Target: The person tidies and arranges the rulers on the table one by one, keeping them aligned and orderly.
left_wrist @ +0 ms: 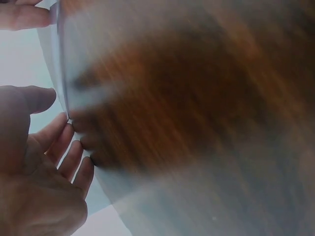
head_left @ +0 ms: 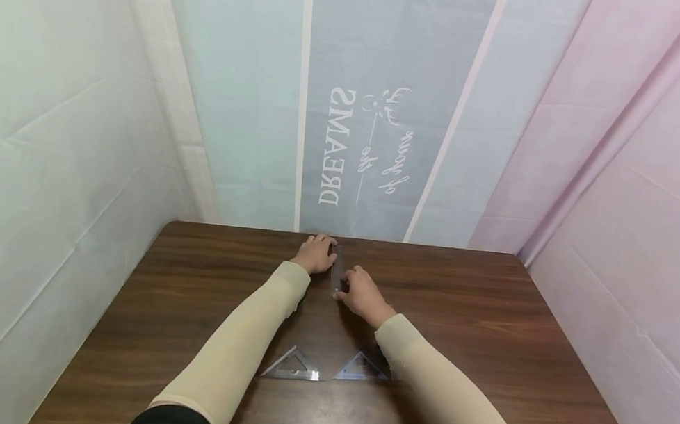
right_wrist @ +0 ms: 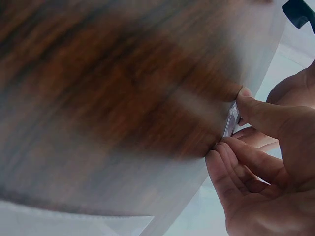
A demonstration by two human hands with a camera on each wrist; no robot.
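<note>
A clear straight ruler (head_left: 337,268) lies on the dark wooden table, pointing away from the person near the far edge. At its far end my left hand (head_left: 315,254) rests with relaxed, spread fingers; in the left wrist view, the left index fingertip (left_wrist: 65,117) touches the ruler's end. My right hand (head_left: 365,295) holds the near end, thumb at one side and bent fingers at the other. Between that thumb and those fingers, the right wrist view shows part of the ruler (right_wrist: 230,119). Closer to the person lie two clear set squares, one on the left (head_left: 295,368) and one on the right (head_left: 360,369).
The wooden table (head_left: 486,368) runs back to a printed curtain (head_left: 371,48) behind its far edge. Pale cloth walls (head_left: 40,136) stand on both sides. My right sleeve (head_left: 451,393) passes beside the right set square, hiding its corner.
</note>
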